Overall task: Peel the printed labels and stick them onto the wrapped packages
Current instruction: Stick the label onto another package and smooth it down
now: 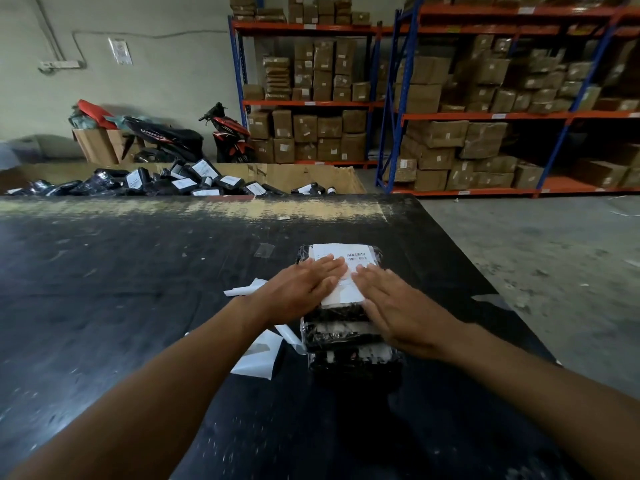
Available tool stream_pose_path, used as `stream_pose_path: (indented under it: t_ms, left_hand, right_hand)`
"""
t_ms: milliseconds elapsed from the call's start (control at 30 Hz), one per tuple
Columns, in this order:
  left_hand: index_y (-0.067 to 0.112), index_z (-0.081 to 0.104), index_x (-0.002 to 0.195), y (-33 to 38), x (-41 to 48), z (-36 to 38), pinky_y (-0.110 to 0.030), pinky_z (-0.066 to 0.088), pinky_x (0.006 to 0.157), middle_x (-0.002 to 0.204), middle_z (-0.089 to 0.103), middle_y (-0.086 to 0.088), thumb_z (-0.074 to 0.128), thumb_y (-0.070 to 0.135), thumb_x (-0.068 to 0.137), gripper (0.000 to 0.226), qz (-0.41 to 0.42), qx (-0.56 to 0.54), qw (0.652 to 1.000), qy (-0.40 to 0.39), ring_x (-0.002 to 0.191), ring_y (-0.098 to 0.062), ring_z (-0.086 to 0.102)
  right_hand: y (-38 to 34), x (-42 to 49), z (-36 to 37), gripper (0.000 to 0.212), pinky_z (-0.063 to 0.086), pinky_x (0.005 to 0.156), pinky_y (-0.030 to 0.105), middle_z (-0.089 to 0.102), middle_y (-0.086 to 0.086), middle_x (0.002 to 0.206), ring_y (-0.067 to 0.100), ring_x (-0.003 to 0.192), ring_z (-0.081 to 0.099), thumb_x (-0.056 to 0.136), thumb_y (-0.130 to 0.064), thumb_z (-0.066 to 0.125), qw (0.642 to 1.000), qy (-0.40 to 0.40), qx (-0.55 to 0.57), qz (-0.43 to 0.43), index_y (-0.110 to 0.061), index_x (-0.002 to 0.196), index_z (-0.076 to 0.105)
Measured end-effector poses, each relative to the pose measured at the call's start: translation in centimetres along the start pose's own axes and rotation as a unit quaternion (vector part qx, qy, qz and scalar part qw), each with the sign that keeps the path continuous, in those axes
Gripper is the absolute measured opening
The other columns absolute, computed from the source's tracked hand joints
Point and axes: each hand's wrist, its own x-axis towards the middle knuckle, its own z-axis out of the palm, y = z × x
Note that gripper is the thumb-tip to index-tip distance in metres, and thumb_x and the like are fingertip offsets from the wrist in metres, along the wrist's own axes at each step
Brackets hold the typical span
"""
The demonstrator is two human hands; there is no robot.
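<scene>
A: Any writing?

B: White shipping label (332,251), with a barcode and small print lines at its far edge. The print is too small to read. One parked scooter (162,136) carries white lettering on its side, blurred. Cartons (329,128) on the racks bear small white stickers, unreadable.

A: Surface, room?

B: Black table (138,306), scuffed, its far edge worn pale. Peeled backing sheets (258,355) lie left of the stack. A cardboard bin (311,174) beyond the table holds black wrapped parcels (204,169), many labelled. Blue-and-orange shelving (485,116) stands along the back and right, over a concrete floor. A second scooter (228,133), red and black, stands by the wall.

A: Label against hands?

B: The label lies flat on the top package (341,311) of a small stack of black wrapped packages (349,362), mid-table. Left hand (298,292) is spread flat, fingers straight and together, pressing the label's left half. Right hand (401,310) is likewise flat, fingers on the label's right edge, palm over the stack's right side. Neither hand grips anything. The label's far strip and a narrow band between the hands show.
</scene>
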Motion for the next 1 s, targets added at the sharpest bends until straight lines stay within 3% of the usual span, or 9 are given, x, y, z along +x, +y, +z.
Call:
stream_pose_path:
  t_ms: [100,233,367,500,667,833,900,933,1000]
  left_hand:
    - [0.022,0.028,0.152,0.1,0.0,0.1,-0.009,0.002,0.105,0.16,0.022,0.008,0.028,0.031,0.107,0.047,-0.006,0.007,1.0,-0.003,0.137,0.009,0.007]
    - [0.021,0.029,0.152,0.1,0.3,0.4,-0.012,0.005,0.107,0.159,0.024,0.007,0.03,0.031,0.107,0.046,-0.004,0.006,1.0,0.008,0.142,0.003,0.011]
    - [0.024,0.03,0.151,-0.6,0.2,0.4,-0.021,0.009,0.115,0.159,0.024,0.008,0.029,0.035,0.106,0.047,0.004,0.008,1.0,0.004,0.141,0.005,0.01]
    - [0.022,0.03,0.152,-0.6,0.1,0.5,-0.018,0.008,0.113,0.159,0.024,0.008,0.029,0.033,0.106,0.047,0.008,0.004,1.0,0.008,0.139,0.007,0.009]
    - [0.021,0.032,0.15,-0.5,0.4,0.7,-0.021,0.011,0.114,0.158,0.026,0.006,0.031,0.031,0.106,0.045,0.01,-0.002,1.0,0.027,0.139,0.005,0.011]
    - [0.023,0.03,0.152,-1.0,0.2,0.8,-0.02,0.005,0.115,0.159,0.024,0.007,0.027,0.036,0.106,0.047,0.013,-0.003,1.0,0.012,0.142,0.004,0.009]
    - [0.022,0.031,0.151,-1.0,0.3,1.1,-0.024,0.007,0.117,0.159,0.024,0.006,0.027,0.034,0.106,0.047,0.011,-0.014,1.0,0.019,0.143,0.003,0.01]
    - [0.021,0.032,0.151,-1.0,0.3,1.1,-0.027,0.009,0.119,0.159,0.025,0.005,0.028,0.034,0.106,0.047,0.012,-0.019,0.999,0.025,0.143,0.002,0.01]
    - [0.021,0.032,0.151,-0.8,0.4,1.1,-0.03,0.011,0.12,0.159,0.025,0.005,0.028,0.033,0.106,0.046,0.014,-0.018,0.999,0.03,0.144,0.0,0.011]
  right_hand:
    - [0.1,-3.5,-0.8,0.069,-0.017,0.109,0.018,-0.003,0.004,0.164,0.013,0.151,-0.006,0.092,-0.052,-0.012,0.997,-0.039,-0.069,-0.01,-0.016,0.151,-0.008]
    - [-0.2,-2.7,-2.8,0.056,-0.006,0.113,0.021,0.007,0.007,0.165,0.016,0.151,0.003,0.106,-0.034,0.017,0.995,-0.027,-0.092,0.012,-0.01,0.156,0.009]
    - [-1.2,-0.5,-0.6,0.059,-0.01,0.114,0.028,-0.005,0.014,0.163,0.024,0.151,-0.004,0.107,-0.032,0.019,0.998,-0.022,-0.057,0.016,-0.006,0.155,-0.002]
    - [0.6,-4.3,-0.6,0.059,0.026,0.109,0.04,0.043,0.021,0.148,0.032,0.136,0.045,0.095,-0.032,0.029,0.98,-0.042,-0.184,-0.06,-0.001,0.143,0.04]
    - [-0.1,-2.1,-2.5,0.057,-0.011,0.112,0.023,-0.005,0.008,0.164,0.018,0.151,-0.003,0.106,-0.032,0.018,0.993,-0.01,-0.12,-0.002,-0.01,0.155,0.001]
    - [-0.7,-3.1,-0.4,0.064,-0.017,0.112,0.027,-0.011,0.01,0.163,0.02,0.15,-0.012,0.098,-0.042,0.003,0.991,-0.068,-0.111,-0.036,-0.011,0.154,-0.007]
    - [-0.1,-5.3,-1.9,0.07,-0.004,0.121,0.031,0.002,0.005,0.163,0.017,0.151,0.001,0.094,-0.046,0.001,0.989,-0.112,-0.087,-0.036,-0.013,0.156,0.01]
    - [0.2,-5.6,-2.7,0.066,0.014,0.123,0.034,0.02,0.004,0.161,0.018,0.149,0.02,0.098,-0.045,0.009,0.993,-0.103,-0.048,-0.015,-0.014,0.153,0.028]
    - [0.7,-4.6,-3.8,0.055,0.046,0.104,0.039,0.06,0.006,0.135,0.02,0.121,0.058,0.099,-0.042,0.022,0.999,-0.008,0.032,0.016,-0.014,0.129,0.059]
